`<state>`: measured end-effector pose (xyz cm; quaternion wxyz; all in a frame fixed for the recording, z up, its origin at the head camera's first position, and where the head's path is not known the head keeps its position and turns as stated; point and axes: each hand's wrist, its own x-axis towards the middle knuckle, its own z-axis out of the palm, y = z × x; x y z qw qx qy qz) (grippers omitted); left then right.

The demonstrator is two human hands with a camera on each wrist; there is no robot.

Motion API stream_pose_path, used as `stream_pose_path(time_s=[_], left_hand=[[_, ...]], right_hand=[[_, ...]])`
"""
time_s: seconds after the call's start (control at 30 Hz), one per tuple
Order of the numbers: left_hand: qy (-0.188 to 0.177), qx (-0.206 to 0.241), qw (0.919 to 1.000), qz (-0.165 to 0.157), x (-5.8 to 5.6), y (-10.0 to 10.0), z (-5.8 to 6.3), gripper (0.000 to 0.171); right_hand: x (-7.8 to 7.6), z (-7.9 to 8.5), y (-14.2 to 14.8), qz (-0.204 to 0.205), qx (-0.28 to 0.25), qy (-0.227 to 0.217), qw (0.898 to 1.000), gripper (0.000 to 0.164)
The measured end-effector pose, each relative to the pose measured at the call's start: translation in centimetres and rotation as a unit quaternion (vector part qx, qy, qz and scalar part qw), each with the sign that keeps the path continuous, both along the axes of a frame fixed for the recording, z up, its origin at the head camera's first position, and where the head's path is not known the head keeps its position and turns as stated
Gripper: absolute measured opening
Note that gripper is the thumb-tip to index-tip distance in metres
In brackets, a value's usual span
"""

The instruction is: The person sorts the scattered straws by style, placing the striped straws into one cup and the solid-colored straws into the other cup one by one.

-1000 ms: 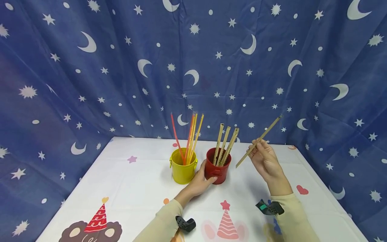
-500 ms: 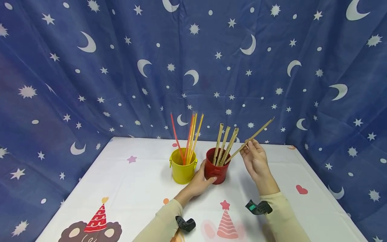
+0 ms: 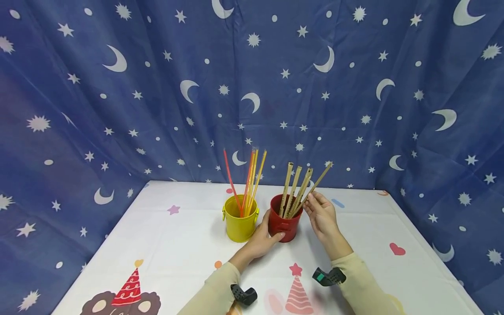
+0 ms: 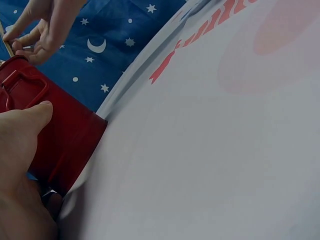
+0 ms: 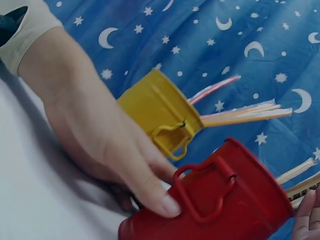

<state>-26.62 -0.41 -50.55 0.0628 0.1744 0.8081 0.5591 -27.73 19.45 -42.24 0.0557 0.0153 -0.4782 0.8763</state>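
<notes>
My left hand (image 3: 257, 244) grips the red bucket (image 3: 288, 226) from its left and front, thumb on its wall below the handle. Several tan sticks with dark printed marks stand inside, leaning right. My right hand (image 3: 324, 221), just right of the rim, pinches another slim tan stick (image 3: 325, 171). This stick slants down into the bucket; its lower end is hidden. In the left wrist view the right hand (image 4: 47, 32) is over the bucket's mouth. The right wrist view shows the left hand (image 5: 100, 125) on the bucket and only right fingertips (image 5: 305, 220).
A yellow bucket (image 3: 240, 230) stands close to the left of the red one, holding several thin red and orange sticks (image 3: 256, 183) in clear wrap. The white printed tablecloth (image 3: 177, 245) runs back to a blue moon-and-star curtain (image 3: 252, 105).
My right hand has moved left and brought its stick from beside the red bucket into it, tilting it more upright. The left hand keeps its hold on the bucket.
</notes>
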Motion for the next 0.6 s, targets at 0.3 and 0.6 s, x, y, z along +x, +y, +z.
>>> stream_pose_path(time_s=[0.3, 0.6], left_hand=[[0.003, -0.004, 1.0, 0.002, -0.2, 0.0, 0.0, 0.086], [0.001, 0.001, 1.0, 0.002, -0.1, 0.0, -0.1, 0.086]], right_hand=[[-0.7, -1.5, -0.2, -0.046, 0.079, -0.06, 0.994, 0.02], [-0.8, -2.7, -0.6, -0.061, 0.143, -0.075, 0.985, 0.017]])
